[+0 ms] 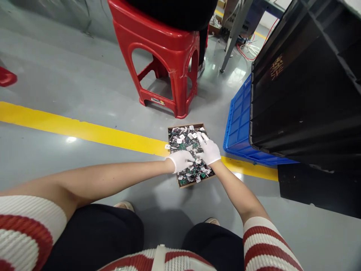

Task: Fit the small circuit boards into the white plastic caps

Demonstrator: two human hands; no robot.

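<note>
A shallow cardboard box (183, 186) sits on the floor between my feet and a red stool. It is filled with small electronic parts (184, 146): green circuit boards, dark and white wires, and white square pieces. My left hand (181, 161), in a white glove, rests over the left side of the pile with its fingers loosely apart. My right hand (209, 150), also gloved in white, lies on the right side of the pile with fingers spread. Both hands touch the parts; nothing held shows in either. Some parts are hidden beneath the gloves.
The red plastic stool (180, 79), with a person in dark clothes seated on it, stands just beyond the box. Blue crates (239, 113) and large black crates (293, 86) rise at the right. A yellow floor line (84, 130) passes the box; cables (249, 51) lie at the back.
</note>
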